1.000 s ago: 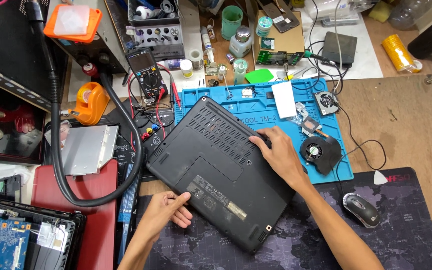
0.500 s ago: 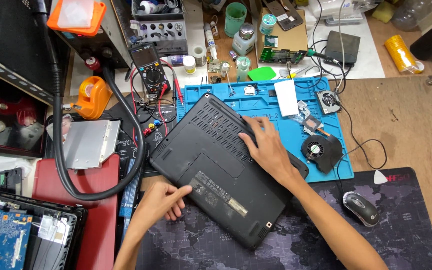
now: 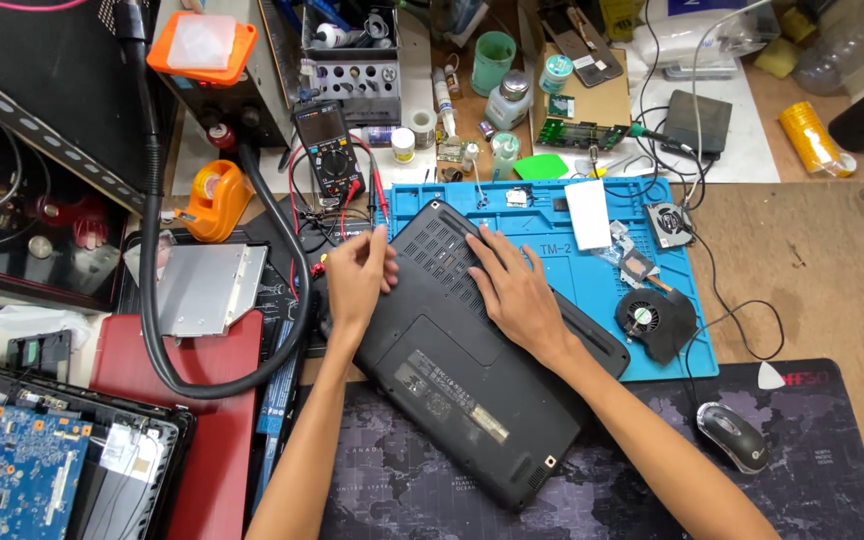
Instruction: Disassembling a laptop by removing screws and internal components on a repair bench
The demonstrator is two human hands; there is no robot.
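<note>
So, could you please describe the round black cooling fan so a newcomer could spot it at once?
Start at the blue repair mat behind the upturned black laptop. At the mat's right front corner lies the round black cooling fan. Unlike the smaller square fan further back, it has a rounded casing.

Multimeter point(image 3: 324, 152), cooling fan point(image 3: 654, 322), mouse point(image 3: 734, 437)

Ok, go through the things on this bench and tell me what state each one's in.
laptop: shut, upside down, lying at an angle
left hand: open, gripping the laptop's left edge
right hand: open, flat on the laptop's underside
cooling fan: loose on the blue mat
mouse: untouched
multimeter: leads plugged in
</note>
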